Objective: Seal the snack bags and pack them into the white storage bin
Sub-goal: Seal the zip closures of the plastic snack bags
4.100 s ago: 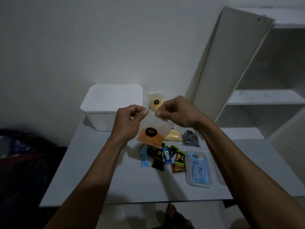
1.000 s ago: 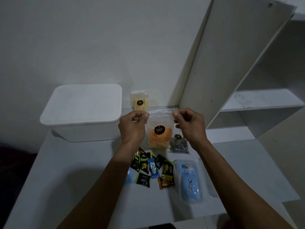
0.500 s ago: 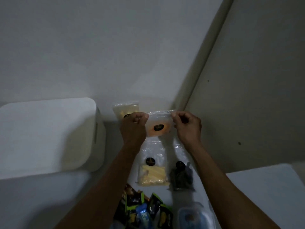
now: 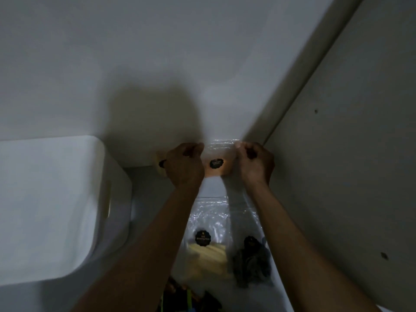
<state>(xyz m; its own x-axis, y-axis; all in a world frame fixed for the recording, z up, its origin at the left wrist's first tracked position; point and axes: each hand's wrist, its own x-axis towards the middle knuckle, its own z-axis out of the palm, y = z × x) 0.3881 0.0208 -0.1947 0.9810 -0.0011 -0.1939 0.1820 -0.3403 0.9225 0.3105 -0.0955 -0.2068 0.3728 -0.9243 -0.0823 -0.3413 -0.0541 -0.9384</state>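
Note:
A clear zip bag of orange snacks [image 4: 217,164] with a round black label stands upright against the back wall. My left hand [image 4: 184,164] pinches its top left corner and my right hand [image 4: 255,163] pinches its top right corner. The white storage bin [image 4: 45,206] sits at the left with its lid on. Behind my left hand, another upright snack bag [image 4: 159,164] is mostly hidden. Flat on the table below lie a bag of yellow snacks [image 4: 208,251] and a bag of dark snacks [image 4: 252,261].
A tall white shelf panel [image 4: 337,154] leans along the right side, close to my right hand. Several small dark candy wrappers [image 4: 191,300] lie at the bottom edge. The white wall fills the upper half of the view.
My head has leaned forward and closer to the wall. Both hands carried the orange bag from above the table middle to the back wall, and they still pinch its top corners.

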